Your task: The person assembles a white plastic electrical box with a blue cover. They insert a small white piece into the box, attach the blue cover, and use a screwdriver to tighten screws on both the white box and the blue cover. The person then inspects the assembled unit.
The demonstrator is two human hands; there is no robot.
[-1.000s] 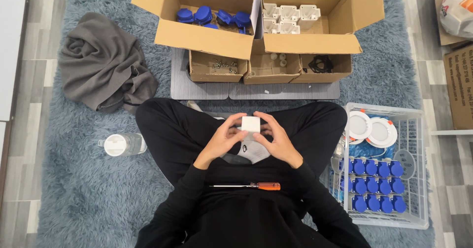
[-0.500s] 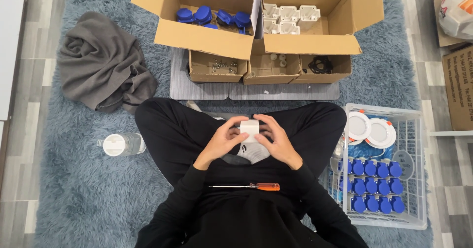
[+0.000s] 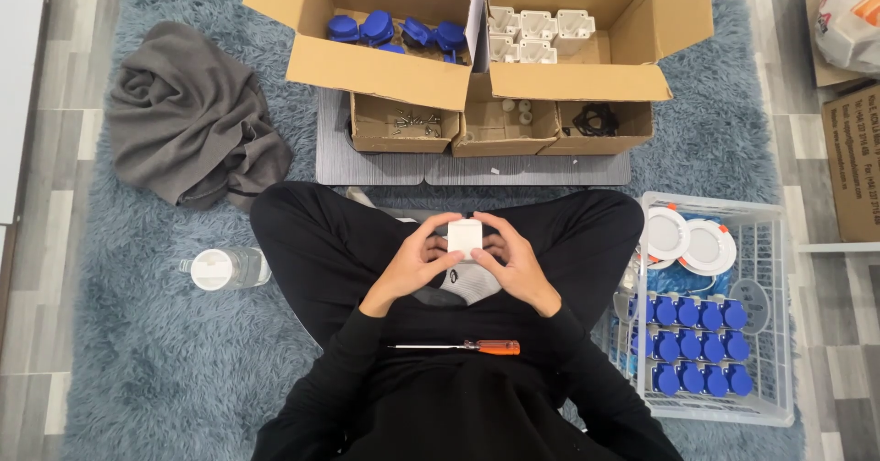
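Screwdriver: one, orange-handled (image 3: 458,346), lying across the lap, nearest the camera, touched by neither hand.
Hands: two. The left hand (image 3: 414,264) and right hand (image 3: 513,261) are both curled shut around one white block (image 3: 465,237), fingers on its sides, thumbs close in.
White block: held above the crossed legs, over a grey sock (image 3: 469,282), at the middle of the view.
Change: half a second ago the block showed a rounded side; now its flat white face is turned up, and the hands sit in the same place.
Bottle: one, clear with a white cap (image 3: 223,268), lying on the rug (image 3: 137,369) at the person's left.
Basket: one white wire basket (image 3: 765,333) at the right, holding two round white lamps (image 3: 687,239) and about fifteen blue caps (image 3: 697,346) in three rows.
Cloth: one grey heap (image 3: 188,122) on the rug, far left.
Small boxes: three open ones (image 3: 500,131) side by side on a grey mat (image 3: 385,163), with small parts I cannot make out.
Big boxes: two at the far end; the left box (image 3: 367,67) holds about five blue caps, the right box (image 3: 587,81) about five white blocks.
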